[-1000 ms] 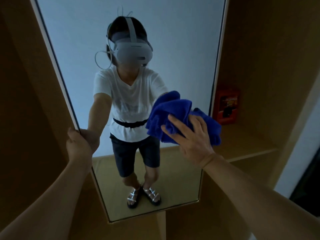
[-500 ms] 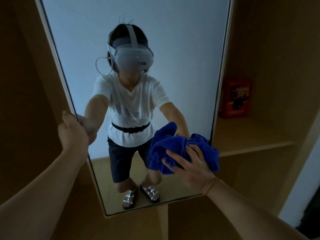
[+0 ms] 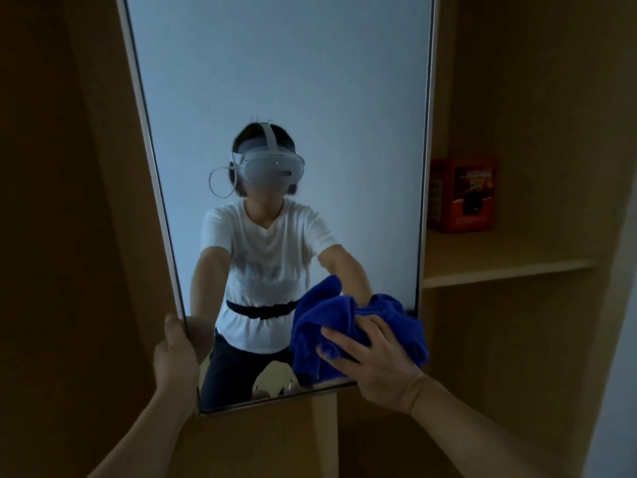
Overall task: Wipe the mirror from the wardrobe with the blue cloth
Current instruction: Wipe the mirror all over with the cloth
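Dim wooden wardrobe (image 3: 517, 98) panels fill the view, brown and shadowed, with the mirror (image 3: 275, 98) standing tall in the middle, tilted a little so its top leans right. To the right of the mirror a shelf (image 3: 499, 267) juts from the wardrobe wall, and on it, close to the mirror's right edge, stands a red box (image 3: 465, 194) with a printed front; the print is too dim to read. Below the mirror's bottom edge a pale upright board (image 3: 324, 436) runs down.

The mirror has a thin light frame and a clean, bluish glass that reflects a person in a white shirt, dark shorts and a headset.

The cloth (image 3: 348, 326) is deep blue, bunched and folded, lying against the glass at the mirror's lower right corner and partly past its right edge. The right hand (image 3: 375, 360) presses on it with fingers spread and bent into the folds. The left hand (image 3: 175, 357) grips the mirror's left edge near the bottom, fingers wrapped behind the frame, thumb up along it.
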Demonstrator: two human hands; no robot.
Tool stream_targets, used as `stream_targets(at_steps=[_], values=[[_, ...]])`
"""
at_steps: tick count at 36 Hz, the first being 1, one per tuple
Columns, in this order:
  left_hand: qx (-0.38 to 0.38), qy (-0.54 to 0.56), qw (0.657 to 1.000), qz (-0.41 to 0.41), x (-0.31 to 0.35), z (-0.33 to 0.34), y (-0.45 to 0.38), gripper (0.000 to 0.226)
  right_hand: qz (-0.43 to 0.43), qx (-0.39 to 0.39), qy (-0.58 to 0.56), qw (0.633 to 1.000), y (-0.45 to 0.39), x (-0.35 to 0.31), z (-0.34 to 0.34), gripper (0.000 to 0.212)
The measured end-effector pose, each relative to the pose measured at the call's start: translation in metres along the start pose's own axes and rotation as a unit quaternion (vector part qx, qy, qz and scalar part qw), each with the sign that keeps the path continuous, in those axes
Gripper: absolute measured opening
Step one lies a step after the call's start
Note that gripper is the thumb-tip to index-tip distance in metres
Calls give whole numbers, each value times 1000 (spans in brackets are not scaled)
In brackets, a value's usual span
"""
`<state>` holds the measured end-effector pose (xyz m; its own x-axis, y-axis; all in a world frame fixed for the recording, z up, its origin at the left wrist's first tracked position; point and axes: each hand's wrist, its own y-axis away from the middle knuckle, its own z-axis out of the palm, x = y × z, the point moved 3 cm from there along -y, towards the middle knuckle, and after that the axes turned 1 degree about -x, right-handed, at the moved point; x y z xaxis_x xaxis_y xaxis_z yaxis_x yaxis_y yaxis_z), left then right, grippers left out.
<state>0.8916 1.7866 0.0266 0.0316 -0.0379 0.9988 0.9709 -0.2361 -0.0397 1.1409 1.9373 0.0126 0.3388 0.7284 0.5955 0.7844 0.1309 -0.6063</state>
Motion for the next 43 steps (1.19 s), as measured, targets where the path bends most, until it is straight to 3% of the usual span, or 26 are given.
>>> stream_targets(at_steps=[5, 12, 15, 18, 21, 24, 27, 31, 33, 37, 43], values=[[-24, 28, 999, 25, -49, 4, 1, 70, 40, 34, -40, 998, 20, -22, 16, 56], [-39, 46, 996, 70, -49, 10, -10, 72, 94, 44, -116, 988, 37, -54, 31, 63], [-73, 61, 993, 74, -49, 12, -9, 70, 119, 49, -137, 982, 37, -58, 28, 57], [-55, 35, 995, 73, -49, 11, -11, 72, 131, 48, -157, 978, 38, -65, 24, 43], [-57, 26, 995, 76, -50, 8, -13, 75, 130, 44, -173, 975, 38, -73, 18, 43], [-61, 42, 995, 62, -46, 13, -13, 76, 135, 16, -206, 969, 39, -78, 12, 36], [-9, 20, 999, 50, -38, 12, -7, 77, 127, -58, -255, 957, 36, -77, 7, 41], [-93, 43, 994, 43, -40, 10, -8, 69, 33, -133, -242, 960, 36, -80, 3, 43], [-121, 68, 989, 43, -39, 9, -7, 68, 71, -115, -277, 951, 37, -76, -1, 49], [-112, -12, 992, 54, -37, 8, -8, 86, 209, -4, -407, 889, 27, -56, -12, 59], [-140, -42, 984, 98, -42, 7, -15, 85, 298, 74, -652, 693, -5, -37, -10, 54]])
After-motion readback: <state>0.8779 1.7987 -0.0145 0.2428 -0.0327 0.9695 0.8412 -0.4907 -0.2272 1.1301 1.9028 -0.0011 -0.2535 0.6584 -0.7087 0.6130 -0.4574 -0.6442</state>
